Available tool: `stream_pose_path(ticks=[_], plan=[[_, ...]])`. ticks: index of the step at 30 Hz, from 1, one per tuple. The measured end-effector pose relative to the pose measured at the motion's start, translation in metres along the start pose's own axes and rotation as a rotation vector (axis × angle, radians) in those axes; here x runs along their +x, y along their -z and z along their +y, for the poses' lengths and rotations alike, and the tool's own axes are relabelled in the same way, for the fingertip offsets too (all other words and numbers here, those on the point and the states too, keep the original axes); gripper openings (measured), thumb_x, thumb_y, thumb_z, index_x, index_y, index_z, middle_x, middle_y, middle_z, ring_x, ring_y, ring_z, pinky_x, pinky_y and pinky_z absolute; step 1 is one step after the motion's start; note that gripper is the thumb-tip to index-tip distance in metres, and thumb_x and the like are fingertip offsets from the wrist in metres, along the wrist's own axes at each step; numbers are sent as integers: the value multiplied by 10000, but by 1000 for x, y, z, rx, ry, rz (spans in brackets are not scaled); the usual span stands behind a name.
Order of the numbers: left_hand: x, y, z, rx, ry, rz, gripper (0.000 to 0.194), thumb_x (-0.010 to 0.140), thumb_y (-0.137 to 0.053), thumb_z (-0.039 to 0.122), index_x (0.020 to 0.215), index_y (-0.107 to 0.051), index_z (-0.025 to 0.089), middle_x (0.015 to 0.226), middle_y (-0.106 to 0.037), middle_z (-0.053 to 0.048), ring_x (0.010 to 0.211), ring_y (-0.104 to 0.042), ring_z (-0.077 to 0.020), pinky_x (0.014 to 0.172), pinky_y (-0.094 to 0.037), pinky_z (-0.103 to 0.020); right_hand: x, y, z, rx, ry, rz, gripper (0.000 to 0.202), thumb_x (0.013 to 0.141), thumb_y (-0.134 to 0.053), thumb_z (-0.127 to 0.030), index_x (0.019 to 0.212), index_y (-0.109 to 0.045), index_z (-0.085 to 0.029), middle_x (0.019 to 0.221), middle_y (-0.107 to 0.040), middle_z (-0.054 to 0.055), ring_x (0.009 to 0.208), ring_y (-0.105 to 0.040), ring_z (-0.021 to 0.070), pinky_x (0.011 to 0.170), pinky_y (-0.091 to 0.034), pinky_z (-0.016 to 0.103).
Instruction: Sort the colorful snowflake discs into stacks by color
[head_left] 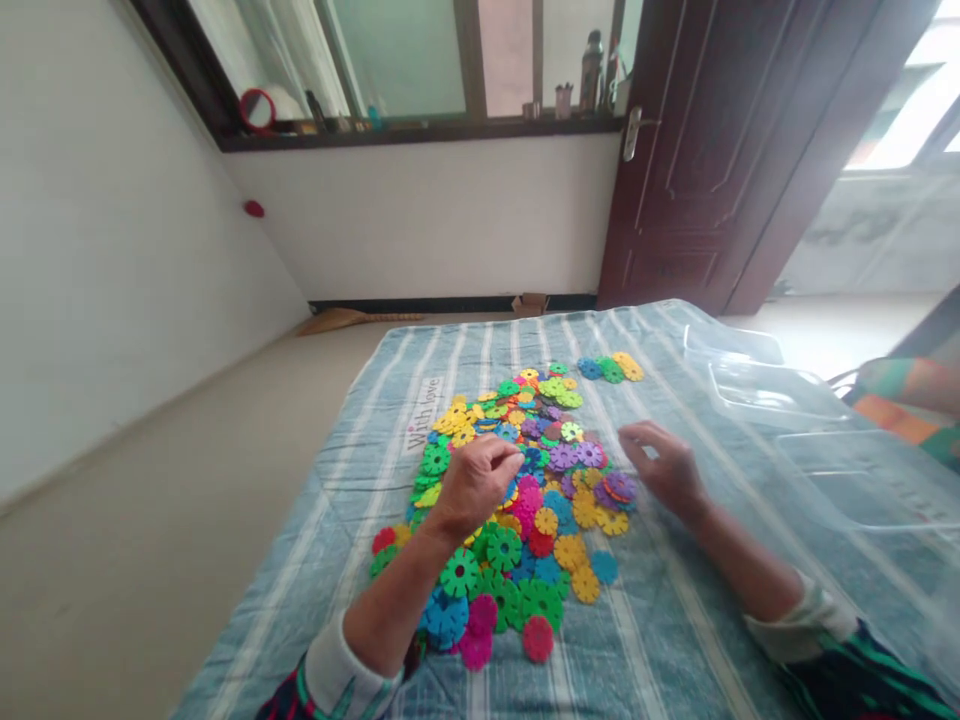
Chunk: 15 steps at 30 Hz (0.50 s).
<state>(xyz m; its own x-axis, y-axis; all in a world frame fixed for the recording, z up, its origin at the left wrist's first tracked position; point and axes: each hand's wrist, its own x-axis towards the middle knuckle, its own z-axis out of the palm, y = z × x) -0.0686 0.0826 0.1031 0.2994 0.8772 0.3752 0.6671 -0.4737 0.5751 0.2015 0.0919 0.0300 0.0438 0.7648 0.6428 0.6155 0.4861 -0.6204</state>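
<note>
Many flat, notched plastic discs in green, yellow, blue, purple, pink and red lie in a loose pile (504,547) on a striped blue-grey cloth (337,480). Over the middle of the pile is my left hand (478,482), its fingers pinched together; whatever is at the fingertips is too small to name. To the right of the pile, my right hand (664,465) hangs above the cloth with thumb and forefinger curled close together, and I cannot make out anything between them. A short row of blue, green and yellow discs (612,369) lies apart behind the pile.
Clear plastic containers (780,392) stand on the right side of the cloth. Beyond them is a chair with a colourful cover (911,400). A dark red door (690,160) and a window sill (420,130) with small items are behind the table.
</note>
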Motion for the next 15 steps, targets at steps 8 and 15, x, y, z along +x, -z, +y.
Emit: stream_pose_path(ticks=[8, 15], plan=[[-2, -20, 29, -125, -67, -98, 223, 827, -513, 235, 653, -636, 170, 647, -576, 0, 640, -544, -108, 608, -403, -210, -9, -21, -54, 256, 83, -209, 161, 823, -596, -283, 916, -681, -182, 736, -665, 18, 639, -585, 110, 598, -483, 217], [1, -12, 29, -114, -73, -106, 250, 838, -504, 294, 669, -644, 175, 675, -605, -12, 661, -568, -121, 632, -432, -226, -12, -27, -57, 332, -62, -211, 178, 796, -624, -301, 836, -726, -160, 654, -668, 4, 566, -559, 103, 537, -463, 197]])
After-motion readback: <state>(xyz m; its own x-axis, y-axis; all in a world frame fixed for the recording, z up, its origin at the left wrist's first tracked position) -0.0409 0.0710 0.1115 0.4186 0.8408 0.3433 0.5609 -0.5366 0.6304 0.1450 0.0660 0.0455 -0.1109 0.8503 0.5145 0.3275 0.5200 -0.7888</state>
